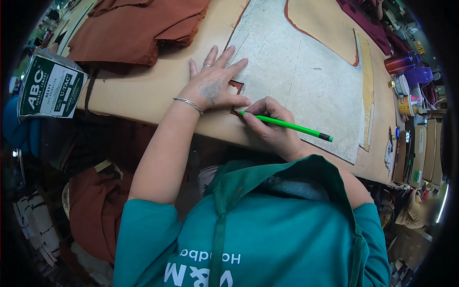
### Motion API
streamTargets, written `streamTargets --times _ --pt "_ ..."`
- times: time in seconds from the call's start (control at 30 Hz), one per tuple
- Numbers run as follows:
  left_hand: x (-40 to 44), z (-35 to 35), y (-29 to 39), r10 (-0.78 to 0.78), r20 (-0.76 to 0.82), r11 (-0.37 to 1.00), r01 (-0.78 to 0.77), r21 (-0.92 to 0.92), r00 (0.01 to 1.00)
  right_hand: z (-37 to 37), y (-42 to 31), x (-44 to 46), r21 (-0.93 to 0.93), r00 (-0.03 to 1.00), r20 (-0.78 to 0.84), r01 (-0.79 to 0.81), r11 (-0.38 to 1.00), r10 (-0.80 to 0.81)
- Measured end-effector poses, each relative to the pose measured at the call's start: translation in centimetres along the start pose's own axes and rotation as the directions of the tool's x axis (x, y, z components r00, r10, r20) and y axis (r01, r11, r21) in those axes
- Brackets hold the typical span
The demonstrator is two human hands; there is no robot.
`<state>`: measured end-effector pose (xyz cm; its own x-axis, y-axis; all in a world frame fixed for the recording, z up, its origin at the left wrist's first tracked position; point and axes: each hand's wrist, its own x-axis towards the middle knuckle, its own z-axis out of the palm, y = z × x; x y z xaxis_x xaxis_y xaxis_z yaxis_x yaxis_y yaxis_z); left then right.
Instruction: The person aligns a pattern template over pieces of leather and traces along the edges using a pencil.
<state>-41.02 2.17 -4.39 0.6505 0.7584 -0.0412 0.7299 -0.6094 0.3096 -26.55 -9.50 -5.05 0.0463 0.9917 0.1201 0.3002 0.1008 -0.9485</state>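
Note:
My left hand [210, 88] lies with its fingers spread at the left edge of a large grey sheet [272, 62], pressing down on it. Close to its thumb is a small rust-coloured patch with a dark outline [235, 86], partly covered by the hand. My right hand [277, 122] grips a green pencil [291, 126] near its point. The tip meets the sheet's edge just below my left thumb, and the dark eraser end points to the right. A tan pattern piece with a rust rim [325, 24] rests on the sheet's far part.
Rust-brown fabric [138, 36] is piled on the table [124, 95] at the far left. An ABC rubber cement can [50, 86] stands by the left edge. Along the right side are a yellowish strip [367, 86], a purple tumbler [401, 62] and cardboard boxes [420, 148].

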Motion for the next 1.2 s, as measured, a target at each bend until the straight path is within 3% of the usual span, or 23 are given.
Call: streamTargets --times 0.17,0.27,0.5,0.63,0.73,0.93,1.03,1.07,1.2 --pt "0.0 -0.3 0.1 -0.008 0.033 1.0 0.008 0.016 0.999 -4.5 -0.1 -1.8 -0.117 0.994 0.066 -0.074 0.99 0.082" --pt "0.0 -0.1 0.2 -0.014 0.031 1.0 0.014 0.015 0.999 -4.6 0.4 -2.4 -0.012 0.993 0.018 -0.118 0.993 0.118" --pt "0.1 -0.1 0.2 -0.009 0.028 1.0 0.009 0.02 1.0 -1.0 0.5 0.4 -0.049 0.996 0.066 0.058 0.997 -0.054" --pt "0.0 -0.2 0.2 -0.006 0.026 1.0 0.005 0.005 1.0 -5.4 0.7 -2.4 -0.133 0.997 0.069 -0.034 0.99 0.043" --pt "0.0 0.0 0.3 -0.014 0.028 1.0 0.014 0.001 1.0 -5.7 1.1 -3.3 -0.072 0.998 -0.007 -0.068 0.995 0.067" --pt "0.1 -0.5 0.3 -0.014 0.05 0.999 0.012 0.044 0.999 -3.1 0.4 -0.5 -0.067 0.994 0.102 0.034 0.997 -0.027" --pt "0.3 -0.6 0.5 -0.02 0.074 0.998 0.016 0.059 0.997 -8.5 0.5 -3.7 -0.149 0.996 0.074 -0.043 0.988 0.055" --pt "0.4 -0.7 0.5 -0.027 0.084 0.998 0.022 0.061 0.996 -10.3 1.0 -5.3 -0.069 0.995 0.04 -0.091 0.993 0.094" --pt "0.7 -1.5 1.2 -0.063 0.129 0.997 0.056 0.052 0.99 -12.9 1.1 -7.6 -0.083 0.988 -0.019 -0.153 0.985 0.152"
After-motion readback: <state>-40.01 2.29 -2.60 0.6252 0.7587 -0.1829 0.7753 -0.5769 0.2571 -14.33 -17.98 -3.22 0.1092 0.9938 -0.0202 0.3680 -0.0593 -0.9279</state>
